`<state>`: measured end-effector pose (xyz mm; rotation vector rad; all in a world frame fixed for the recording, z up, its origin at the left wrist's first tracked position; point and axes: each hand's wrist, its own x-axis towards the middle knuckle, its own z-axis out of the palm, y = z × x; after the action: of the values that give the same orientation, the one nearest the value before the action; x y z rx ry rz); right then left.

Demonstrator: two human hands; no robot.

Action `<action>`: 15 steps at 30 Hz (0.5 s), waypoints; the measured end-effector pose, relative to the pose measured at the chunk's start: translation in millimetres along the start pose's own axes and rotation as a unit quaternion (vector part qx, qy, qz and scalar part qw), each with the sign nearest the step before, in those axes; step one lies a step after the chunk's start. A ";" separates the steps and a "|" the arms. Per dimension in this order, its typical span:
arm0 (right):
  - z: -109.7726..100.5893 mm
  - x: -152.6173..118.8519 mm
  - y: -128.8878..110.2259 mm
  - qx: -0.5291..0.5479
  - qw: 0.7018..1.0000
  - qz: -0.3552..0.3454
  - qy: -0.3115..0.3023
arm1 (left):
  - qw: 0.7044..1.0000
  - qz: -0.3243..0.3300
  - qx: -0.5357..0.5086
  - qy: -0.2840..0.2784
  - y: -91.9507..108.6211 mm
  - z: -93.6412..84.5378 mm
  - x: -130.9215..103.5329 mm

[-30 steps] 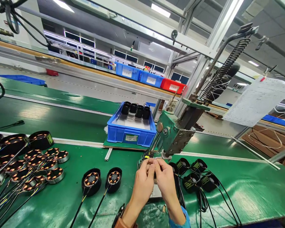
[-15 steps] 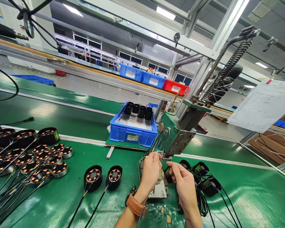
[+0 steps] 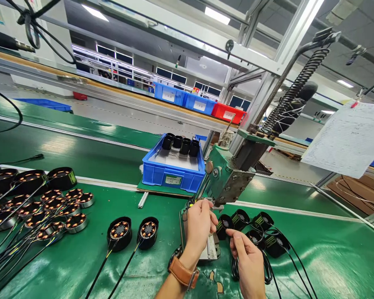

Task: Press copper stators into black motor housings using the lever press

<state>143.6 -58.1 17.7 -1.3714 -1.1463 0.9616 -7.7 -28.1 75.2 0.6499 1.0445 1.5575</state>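
My left hand point(image 3: 200, 224), with a brown-strapped watch point(image 3: 183, 272) on the wrist, is closed at the jaw of a green bench press point(image 3: 227, 178). It pinches a thin wire with a yellow marker point(image 3: 192, 204) there. A metal base plate point(image 3: 212, 249) lies under that hand. My right hand point(image 3: 248, 261) hovers lower and to the right, fingers curled, over black cables next to a group of black round motors point(image 3: 262, 220). Whether it holds anything is hidden.
Two black motors with copper windings point(image 3: 120, 232) lie left of the press, their cables running towards me. Several more motors point(image 3: 50, 207) crowd the far left. A blue bin point(image 3: 173, 174) with black parts stands behind. A paper sheet point(image 3: 349, 139) hangs at the right.
My hands were together at the press jaw a second ago. The right hand has since drawn back down and to the right, while the left stays at the jaw.
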 end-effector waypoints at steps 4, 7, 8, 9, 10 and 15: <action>-13.1 -2.3 20.0 0.008 1.000 0.018 0.001 | 0.999 0.009 0.031 0.012 -0.2 3.3 -0.1; -19.6 -2.5 33.4 0.014 1.000 0.025 0.000 | 0.996 0.017 0.083 0.017 -3.0 2.8 -0.2; -20.7 -3.1 37.1 0.018 0.999 0.030 -0.002 | 0.994 0.020 0.103 0.023 -3.8 2.7 -0.4; -21.3 -4.1 40.5 0.021 0.999 0.034 -0.003 | 0.992 0.022 0.121 0.028 -4.2 2.9 -0.4; -21.6 -5.3 43.5 0.024 0.999 0.035 -0.001 | 0.990 0.023 0.134 0.033 -4.2 3.4 -0.4; -25.1 -7.6 58.2 0.025 0.999 0.039 0.000 | 0.992 -0.001 0.126 0.018 -1.9 9.2 1.4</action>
<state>173.6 -70.0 -37.4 -1.3844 -1.0693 1.0380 0.6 -24.2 77.7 0.7937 1.2814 1.4519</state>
